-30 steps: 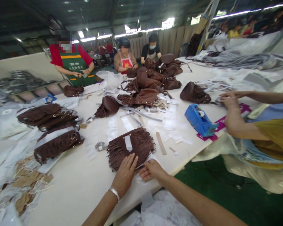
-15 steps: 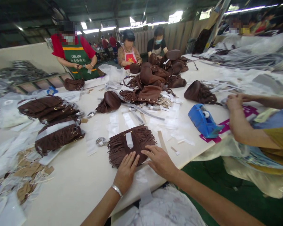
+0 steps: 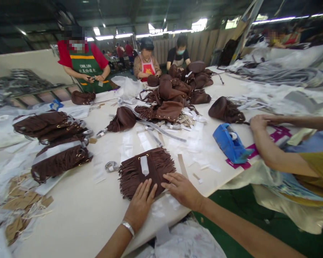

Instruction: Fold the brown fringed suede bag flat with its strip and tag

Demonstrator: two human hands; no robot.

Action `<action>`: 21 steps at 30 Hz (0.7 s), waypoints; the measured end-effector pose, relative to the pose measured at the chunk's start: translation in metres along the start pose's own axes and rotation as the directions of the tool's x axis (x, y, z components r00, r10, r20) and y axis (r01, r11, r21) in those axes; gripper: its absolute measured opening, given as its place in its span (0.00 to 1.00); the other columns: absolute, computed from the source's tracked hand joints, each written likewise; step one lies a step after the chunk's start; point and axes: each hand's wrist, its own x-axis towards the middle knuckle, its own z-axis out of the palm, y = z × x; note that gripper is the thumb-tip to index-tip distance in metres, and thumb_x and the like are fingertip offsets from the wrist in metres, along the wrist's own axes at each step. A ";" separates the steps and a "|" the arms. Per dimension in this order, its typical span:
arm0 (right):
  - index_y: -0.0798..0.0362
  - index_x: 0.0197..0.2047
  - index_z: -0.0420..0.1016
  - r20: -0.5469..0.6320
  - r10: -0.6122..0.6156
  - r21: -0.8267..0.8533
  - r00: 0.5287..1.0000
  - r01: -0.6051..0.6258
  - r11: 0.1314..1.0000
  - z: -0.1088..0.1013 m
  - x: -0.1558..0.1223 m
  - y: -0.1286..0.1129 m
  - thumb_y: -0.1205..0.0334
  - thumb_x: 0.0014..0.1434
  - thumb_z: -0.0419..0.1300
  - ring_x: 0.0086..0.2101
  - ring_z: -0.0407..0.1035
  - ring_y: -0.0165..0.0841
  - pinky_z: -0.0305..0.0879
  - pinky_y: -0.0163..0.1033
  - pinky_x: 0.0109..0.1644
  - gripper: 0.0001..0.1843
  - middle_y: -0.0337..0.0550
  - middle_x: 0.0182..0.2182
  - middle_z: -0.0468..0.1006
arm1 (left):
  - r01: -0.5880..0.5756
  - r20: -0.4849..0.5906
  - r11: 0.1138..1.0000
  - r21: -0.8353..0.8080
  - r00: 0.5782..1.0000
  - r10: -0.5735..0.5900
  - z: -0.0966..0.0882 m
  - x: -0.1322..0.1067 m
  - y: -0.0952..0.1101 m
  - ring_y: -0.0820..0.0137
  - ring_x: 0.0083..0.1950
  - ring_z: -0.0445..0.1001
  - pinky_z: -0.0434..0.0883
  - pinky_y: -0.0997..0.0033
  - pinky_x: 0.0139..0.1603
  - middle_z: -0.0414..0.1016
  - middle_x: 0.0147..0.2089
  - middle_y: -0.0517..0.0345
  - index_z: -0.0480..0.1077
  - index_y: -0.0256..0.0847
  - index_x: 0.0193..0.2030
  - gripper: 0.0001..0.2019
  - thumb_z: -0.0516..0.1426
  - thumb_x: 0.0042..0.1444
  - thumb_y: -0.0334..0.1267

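A dark brown fringed bag [image 3: 134, 168] lies flat on the white table near its front edge. A pale strip [image 3: 144, 165] covers its middle, just below two metal eyelets. My left hand [image 3: 140, 200], with a silver bracelet at the wrist, rests palm down on the bag's lower edge, fingers stretched out. On the bag's lower right part, my right hand [image 3: 181, 190] lies with its fingers extended. Neither hand grips anything. Beside the bag's left edge sits a small wrapped coil [image 3: 111, 166].
Stacked fringed bags [image 3: 60, 161] lie at the left, behind brown paper tags [image 3: 21, 200]. A pile of brown bags [image 3: 172, 89] fills the table's middle. To the right stands a blue tape dispenser [image 3: 230, 143], near a co-worker's arms [image 3: 274, 143]. Several people work across the table.
Both hands stay spread on the bag, with little change in their pose. The whole view has shifted slightly. The co-worker's hands at the right have moved a little to the left.
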 end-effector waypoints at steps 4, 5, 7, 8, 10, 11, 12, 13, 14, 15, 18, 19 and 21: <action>0.52 0.55 0.71 -0.191 0.503 0.124 0.843 -0.488 0.864 -0.015 0.009 0.015 0.53 0.67 0.48 0.47 0.72 0.42 0.64 0.48 0.54 0.20 0.52 0.44 0.79 | 0.005 0.013 1.000 0.009 1.000 -0.005 -0.001 0.000 0.000 0.57 0.73 0.46 0.60 0.53 0.69 0.47 0.73 0.43 0.46 0.41 0.72 0.31 0.50 0.62 0.28; 0.53 0.53 0.72 -0.153 0.590 0.152 0.793 -0.571 0.806 -0.015 0.016 0.020 0.49 0.67 0.48 0.42 0.74 0.43 0.66 0.47 0.49 0.22 0.51 0.39 0.80 | 0.007 0.011 1.000 0.009 1.000 -0.007 -0.001 0.000 0.000 0.57 0.73 0.46 0.60 0.52 0.69 0.47 0.73 0.43 0.46 0.41 0.72 0.31 0.50 0.62 0.28; 0.54 0.50 0.72 -0.072 0.656 0.183 0.751 -0.636 0.749 -0.009 0.030 0.027 0.41 0.63 0.51 0.39 0.74 0.43 0.66 0.44 0.45 0.26 0.50 0.36 0.80 | 0.015 -0.009 1.000 0.006 1.000 -0.015 0.000 0.000 0.001 0.56 0.73 0.47 0.60 0.52 0.69 0.48 0.73 0.43 0.46 0.41 0.71 0.31 0.51 0.63 0.30; 0.54 0.50 0.72 -0.068 0.660 0.193 0.748 -0.640 0.744 -0.004 0.037 0.028 0.39 0.61 0.54 0.41 0.74 0.44 0.65 0.43 0.46 0.27 0.50 0.37 0.80 | 0.021 -0.021 1.000 0.008 1.000 -0.021 0.000 0.000 0.002 0.57 0.73 0.48 0.61 0.52 0.69 0.49 0.73 0.43 0.46 0.41 0.71 0.31 0.51 0.63 0.30; 0.53 0.52 0.70 -0.099 0.671 0.206 0.735 -0.645 0.736 0.007 0.047 0.029 0.37 0.56 0.59 0.44 0.73 0.45 0.64 0.43 0.48 0.31 0.51 0.42 0.79 | 0.034 -0.034 0.999 0.023 0.999 -0.033 0.001 0.000 0.003 0.57 0.73 0.49 0.62 0.52 0.68 0.49 0.72 0.44 0.47 0.42 0.71 0.30 0.51 0.64 0.32; 0.53 0.53 0.69 -0.108 0.678 0.214 0.727 -0.650 0.730 0.012 0.050 0.029 0.38 0.55 0.60 0.45 0.73 0.46 0.63 0.44 0.48 0.32 0.52 0.44 0.79 | 0.040 -0.036 0.999 0.029 0.999 -0.039 0.002 0.000 0.004 0.57 0.73 0.49 0.62 0.52 0.68 0.50 0.72 0.44 0.47 0.42 0.71 0.30 0.51 0.64 0.32; 0.53 0.54 0.68 -0.112 0.683 0.224 0.722 -0.651 0.725 0.017 0.051 0.030 0.39 0.55 0.60 0.46 0.72 0.46 0.63 0.44 0.49 0.32 0.52 0.45 0.79 | 0.045 -0.035 0.998 0.032 0.998 -0.044 0.003 0.000 0.004 0.57 0.72 0.50 0.63 0.52 0.68 0.49 0.72 0.44 0.47 0.42 0.71 0.30 0.51 0.64 0.32; 0.53 0.55 0.67 -0.113 0.678 0.235 0.726 -0.644 0.728 0.020 0.051 0.030 0.40 0.55 0.61 0.47 0.72 0.46 0.63 0.45 0.50 0.32 0.53 0.47 0.78 | 0.047 -0.032 0.998 0.029 0.998 -0.046 0.003 -0.001 0.004 0.56 0.72 0.50 0.63 0.52 0.68 0.49 0.73 0.44 0.47 0.42 0.71 0.30 0.51 0.64 0.31; 0.52 0.55 0.66 -0.112 0.667 0.245 0.737 -0.630 0.737 0.022 0.051 0.031 0.41 0.56 0.60 0.47 0.72 0.46 0.63 0.45 0.50 0.31 0.52 0.48 0.78 | 0.049 -0.030 0.999 0.021 0.998 -0.048 0.004 -0.001 0.004 0.56 0.72 0.50 0.62 0.52 0.68 0.49 0.73 0.43 0.47 0.42 0.71 0.30 0.51 0.63 0.31; 0.52 0.55 0.65 -0.106 0.652 0.253 0.751 -0.614 0.748 0.023 0.050 0.032 0.42 0.56 0.60 0.48 0.72 0.46 0.63 0.45 0.51 0.30 0.52 0.49 0.77 | 0.050 -0.030 0.999 0.010 0.998 -0.050 0.005 -0.001 0.004 0.56 0.72 0.50 0.62 0.51 0.68 0.48 0.73 0.43 0.47 0.42 0.71 0.31 0.51 0.63 0.31; 0.51 0.55 0.66 -0.086 0.639 0.269 0.764 -0.600 0.754 0.024 0.048 0.036 0.42 0.57 0.59 0.48 0.72 0.45 0.64 0.45 0.51 0.28 0.49 0.48 0.78 | 0.055 -0.033 0.998 -0.007 0.998 -0.055 0.005 -0.002 0.002 0.56 0.72 0.50 0.61 0.51 0.68 0.48 0.73 0.44 0.47 0.43 0.71 0.31 0.51 0.63 0.31; 0.50 0.54 0.66 -0.084 0.642 0.278 0.762 -0.601 0.750 0.024 0.048 0.037 0.42 0.57 0.59 0.47 0.72 0.44 0.64 0.45 0.51 0.28 0.48 0.47 0.78 | 0.056 -0.032 0.998 -0.003 0.998 -0.056 0.005 -0.002 0.002 0.56 0.72 0.50 0.61 0.51 0.68 0.47 0.73 0.43 0.47 0.43 0.71 0.30 0.51 0.64 0.31; 0.50 0.53 0.68 -0.084 0.653 0.314 0.753 -0.602 0.734 0.025 0.048 0.039 0.43 0.57 0.59 0.47 0.73 0.43 0.65 0.45 0.50 0.27 0.46 0.47 0.78 | 0.051 -0.029 0.999 0.017 0.998 -0.050 0.005 -0.003 0.002 0.56 0.72 0.50 0.61 0.51 0.68 0.46 0.73 0.43 0.47 0.42 0.71 0.30 0.51 0.64 0.32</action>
